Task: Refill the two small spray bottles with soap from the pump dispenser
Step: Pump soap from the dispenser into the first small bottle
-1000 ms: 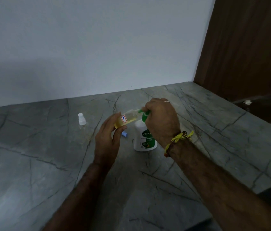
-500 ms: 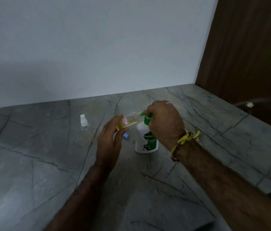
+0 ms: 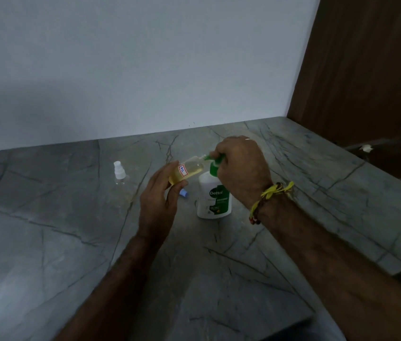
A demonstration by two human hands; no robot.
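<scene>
A white Dettol pump dispenser (image 3: pixel 214 199) with a green pump stands upright on the grey stone counter (image 3: pixel 71 242). My right hand (image 3: pixel 240 166) covers and presses on its green pump head. My left hand (image 3: pixel 160 200) holds a small clear spray bottle (image 3: pixel 187 172), tilted, part full of yellow soap, with its open neck at the green nozzle. A red-bordered label marks this bottle. Its blue cap (image 3: pixel 184 193) lies on the counter just below. The second small spray bottle (image 3: pixel 120 173), clear with a white sprayer top, stands to the left, apart from both hands.
A white wall rises behind the counter. A brown wooden panel (image 3: pixel 367 70) stands at the right. Beyond the counter's right edge lies a dark lower surface with a small white object (image 3: pixel 366 148).
The view has shifted slightly. Both hands stay at the dispenser, the small bottle still held at the nozzle and the right hand on the pump.
</scene>
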